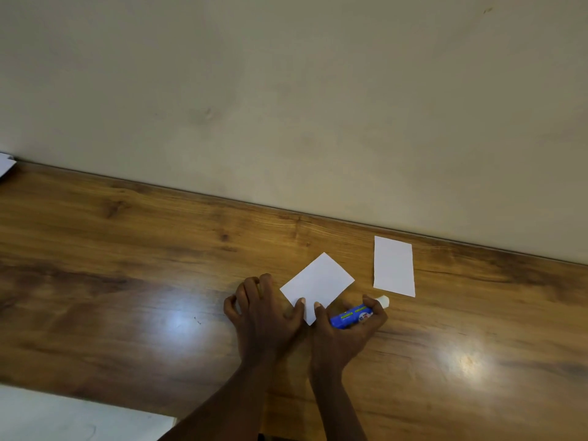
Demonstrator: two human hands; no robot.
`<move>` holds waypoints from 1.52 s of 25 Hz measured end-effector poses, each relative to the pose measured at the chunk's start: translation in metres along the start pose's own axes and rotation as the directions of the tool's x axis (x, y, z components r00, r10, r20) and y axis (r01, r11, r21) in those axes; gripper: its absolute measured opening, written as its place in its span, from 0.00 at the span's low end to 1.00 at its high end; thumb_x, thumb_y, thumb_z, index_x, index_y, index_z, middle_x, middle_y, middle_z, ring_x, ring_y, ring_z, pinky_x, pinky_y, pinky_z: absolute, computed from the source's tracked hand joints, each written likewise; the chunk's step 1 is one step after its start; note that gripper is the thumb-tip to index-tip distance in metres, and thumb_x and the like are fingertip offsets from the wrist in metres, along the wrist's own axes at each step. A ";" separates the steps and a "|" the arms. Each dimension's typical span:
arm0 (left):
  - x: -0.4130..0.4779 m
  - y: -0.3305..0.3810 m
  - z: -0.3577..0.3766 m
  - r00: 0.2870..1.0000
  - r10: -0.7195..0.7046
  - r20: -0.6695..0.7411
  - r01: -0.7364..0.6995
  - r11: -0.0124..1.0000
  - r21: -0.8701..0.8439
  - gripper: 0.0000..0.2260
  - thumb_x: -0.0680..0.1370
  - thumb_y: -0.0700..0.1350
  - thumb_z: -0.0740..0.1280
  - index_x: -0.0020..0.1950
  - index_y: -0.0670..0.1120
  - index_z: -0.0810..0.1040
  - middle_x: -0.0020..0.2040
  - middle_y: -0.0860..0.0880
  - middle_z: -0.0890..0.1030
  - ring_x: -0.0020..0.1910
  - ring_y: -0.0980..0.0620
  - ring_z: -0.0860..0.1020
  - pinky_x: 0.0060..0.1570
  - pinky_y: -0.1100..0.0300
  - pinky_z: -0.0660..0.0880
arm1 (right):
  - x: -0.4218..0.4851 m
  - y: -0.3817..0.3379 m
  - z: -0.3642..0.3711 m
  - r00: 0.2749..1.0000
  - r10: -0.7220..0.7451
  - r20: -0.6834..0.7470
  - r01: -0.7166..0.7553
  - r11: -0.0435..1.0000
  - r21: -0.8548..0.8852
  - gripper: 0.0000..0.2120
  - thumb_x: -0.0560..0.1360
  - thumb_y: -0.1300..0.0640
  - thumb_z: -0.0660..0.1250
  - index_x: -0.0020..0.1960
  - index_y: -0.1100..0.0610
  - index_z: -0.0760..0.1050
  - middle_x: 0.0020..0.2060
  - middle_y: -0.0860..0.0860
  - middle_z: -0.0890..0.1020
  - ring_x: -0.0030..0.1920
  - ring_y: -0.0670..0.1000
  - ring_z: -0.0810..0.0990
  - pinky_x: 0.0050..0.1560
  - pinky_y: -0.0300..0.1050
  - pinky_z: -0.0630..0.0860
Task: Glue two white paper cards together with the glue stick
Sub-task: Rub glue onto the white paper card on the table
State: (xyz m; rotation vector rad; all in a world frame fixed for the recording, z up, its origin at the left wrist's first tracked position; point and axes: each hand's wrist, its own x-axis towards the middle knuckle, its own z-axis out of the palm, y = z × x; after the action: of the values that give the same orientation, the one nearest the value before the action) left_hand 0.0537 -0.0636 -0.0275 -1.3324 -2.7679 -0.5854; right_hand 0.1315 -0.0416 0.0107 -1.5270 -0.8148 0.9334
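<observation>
Glue stick (351,316): blue barrel with green and white label patches, lying nearly level in the right hand, its pale uncapped end poking out past the fingers toward the right, just above the tabletop.
Right hand (346,332): fingers curled round the glue stick, so it is closed on the barrel; the thumb reaches forward and its tip presses the near edge of the nearer card.
Left hand (264,313): sits just left of the right hand, resting on the table; fingers are bent and bunched, holding nothing that I can make out, while the thumb stretches right and its tip lies on the near-left edge of the same card.
Nearer card (318,284): white, flat on the wood, turned so it reads as a diamond with one corner pointing away from the person; it lies directly ahead of both thumbs, which pin its near corner between them. The glue stick is just to its right, beside its lower right edge.
Second card (394,265): white, upright rectangle, flat on the table, to the right of and beyond the nearer card, apart from it; the glue tip is near its lower left corner, not touching.
Table (127,265): glossy brown wood grain with bright light reflections, running up to a plain beige wall (286,90).
Edges: white sheet (79,415) at lower left; another white object (5,163) at far left.
</observation>
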 end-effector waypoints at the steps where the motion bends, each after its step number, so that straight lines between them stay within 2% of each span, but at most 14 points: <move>1: 0.000 0.000 0.000 1.000 0.002 -0.002 -0.002 1.000 0.000 0.25 0.63 0.63 0.64 0.49 0.45 0.69 0.45 0.42 0.79 0.45 0.42 0.77 0.49 0.45 0.71 | 0.002 0.001 0.003 1.000 -0.004 -0.010 0.004 1.000 -0.009 0.32 0.59 0.73 0.74 0.56 0.58 0.63 0.55 0.56 0.71 0.55 0.58 0.75 0.55 0.56 0.77; 5: -0.001 -0.001 -0.002 1.000 0.000 -0.017 0.000 0.999 -0.032 0.26 0.68 0.66 0.56 0.50 0.45 0.70 0.47 0.43 0.78 0.47 0.43 0.76 0.49 0.45 0.70 | 0.022 -0.001 0.008 0.999 -0.046 0.027 0.047 0.999 -0.024 0.29 0.62 0.73 0.72 0.55 0.54 0.64 0.53 0.52 0.70 0.51 0.57 0.77 0.53 0.57 0.78; 8: -0.003 -0.001 -0.004 0.999 0.011 -0.031 -0.012 0.999 -0.045 0.24 0.70 0.64 0.53 0.51 0.45 0.69 0.47 0.43 0.77 0.47 0.43 0.75 0.50 0.45 0.70 | 0.056 -0.006 0.000 0.965 -0.096 0.245 0.131 0.983 -0.127 0.29 0.62 0.73 0.71 0.57 0.56 0.64 0.52 0.49 0.70 0.48 0.55 0.77 0.51 0.53 0.78; 9: -0.003 -0.001 -0.004 0.999 0.010 -0.034 -0.012 0.999 -0.043 0.24 0.70 0.64 0.53 0.51 0.45 0.69 0.47 0.42 0.77 0.47 0.43 0.76 0.50 0.45 0.70 | 0.068 -0.009 -0.003 0.913 -0.112 0.392 0.200 0.961 -0.191 0.28 0.63 0.73 0.70 0.55 0.54 0.64 0.51 0.49 0.70 0.46 0.53 0.77 0.49 0.49 0.78; 12: -0.001 0.000 -0.003 1.000 -0.007 -0.030 0.006 0.999 -0.033 0.25 0.69 0.65 0.54 0.51 0.45 0.69 0.47 0.42 0.78 0.47 0.42 0.76 0.51 0.46 0.70 | 0.096 -0.015 -0.010 0.629 -0.092 0.772 0.484 0.823 -0.296 0.29 0.63 0.70 0.71 0.52 0.48 0.61 0.49 0.48 0.71 0.41 0.47 0.75 0.42 0.30 0.76; 14: -0.001 0.000 -0.002 1.000 -0.011 -0.025 0.011 0.999 -0.032 0.26 0.67 0.65 0.55 0.51 0.46 0.69 0.47 0.43 0.78 0.46 0.43 0.76 0.50 0.46 0.70 | 0.103 -0.018 -0.009 0.523 -0.063 0.850 0.555 0.781 -0.284 0.29 0.63 0.70 0.72 0.51 0.47 0.61 0.53 0.49 0.70 0.41 0.46 0.75 0.40 0.22 0.72; 17: -0.001 0.000 -0.001 0.999 -0.015 -0.030 0.014 0.999 -0.029 0.26 0.65 0.65 0.59 0.51 0.46 0.69 0.46 0.43 0.78 0.46 0.43 0.76 0.50 0.45 0.71 | 0.104 -0.022 -0.004 0.445 -0.023 0.895 0.607 0.743 -0.283 0.30 0.63 0.68 0.73 0.52 0.46 0.60 0.54 0.47 0.68 0.47 0.48 0.73 0.47 0.27 0.73; 19: -0.001 0.001 -0.001 0.999 -0.015 -0.028 0.015 1.000 -0.020 0.26 0.64 0.65 0.61 0.51 0.46 0.69 0.46 0.43 0.78 0.46 0.43 0.76 0.50 0.46 0.71 | 0.100 -0.022 -0.001 0.452 -0.054 0.891 0.603 0.754 -0.260 0.33 0.60 0.64 0.74 0.55 0.47 0.59 0.55 0.45 0.68 0.52 0.46 0.71 0.54 0.35 0.71; 22: -0.001 0.001 -0.003 1.000 -0.012 -0.020 0.012 1.000 -0.019 0.26 0.64 0.65 0.60 0.50 0.46 0.69 0.47 0.45 0.76 0.47 0.44 0.75 0.51 0.47 0.69 | 0.085 -0.015 0.003 0.571 -0.197 0.797 0.512 0.844 -0.159 0.33 0.57 0.60 0.73 0.57 0.51 0.61 0.51 0.38 0.69 0.50 0.35 0.72 0.46 0.25 0.71; 24: -0.001 0.000 -0.003 1.000 0.000 -0.016 0.000 1.000 0.002 0.26 0.64 0.65 0.60 0.50 0.46 0.69 0.46 0.45 0.77 0.47 0.44 0.75 0.50 0.47 0.70 | 0.072 -0.009 0.009 0.679 -0.203 0.705 0.390 0.914 -0.113 0.25 0.61 0.59 0.73 0.52 0.49 0.65 0.43 0.41 0.73 0.41 0.36 0.74 0.38 0.26 0.72; 27: -0.001 0.000 -0.002 1.000 0.002 -0.014 -0.002 1.000 0.008 0.27 0.64 0.66 0.58 0.50 0.46 0.70 0.46 0.44 0.77 0.47 0.44 0.76 0.49 0.46 0.70 | 0.053 -0.008 0.021 0.751 -0.094 0.654 0.111 0.994 0.015 0.04 0.70 0.56 0.66 0.40 0.51 0.71 0.28 0.48 0.74 0.27 0.42 0.74 0.31 0.30 0.70; 28: -0.001 0.000 -0.002 1.000 0.005 -0.015 -0.005 1.000 0.008 0.27 0.64 0.66 0.58 0.50 0.46 0.70 0.46 0.44 0.77 0.47 0.44 0.76 0.49 0.46 0.70 | 0.052 -0.007 0.024 0.766 -0.068 0.640 0.078 0.997 0.013 0.06 0.73 0.59 0.65 0.37 0.52 0.72 0.25 0.47 0.74 0.25 0.42 0.73 0.30 0.32 0.70; 34: -0.002 -0.003 -0.001 0.998 0.066 -0.009 -0.066 0.997 0.040 0.26 0.66 0.65 0.56 0.57 0.51 0.72 0.47 0.43 0.77 0.48 0.44 0.76 0.48 0.45 0.71 | 0.058 0.002 0.028 0.682 -0.039 0.731 0.191 0.973 -0.126 0.08 0.69 0.64 0.68 0.38 0.52 0.76 0.31 0.48 0.79 0.30 0.40 0.78 0.35 0.32 0.74; 38: -0.002 -0.002 0.000 0.999 0.052 -0.001 -0.052 0.999 -0.006 0.25 0.65 0.64 0.57 0.56 0.52 0.74 0.49 0.43 0.76 0.49 0.43 0.75 0.50 0.43 0.70 | 0.056 0.000 0.029 0.647 -0.073 0.759 0.273 0.951 -0.141 0.04 0.61 0.48 0.65 0.35 0.46 0.75 0.31 0.45 0.80 0.32 0.41 0.79 0.36 0.31 0.74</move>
State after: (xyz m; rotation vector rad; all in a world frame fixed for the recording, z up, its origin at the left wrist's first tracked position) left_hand 0.0532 -0.0667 -0.0285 -1.3996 -2.7236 -0.5920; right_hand 0.1305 0.0212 0.0012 -1.1960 -1.7046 1.3796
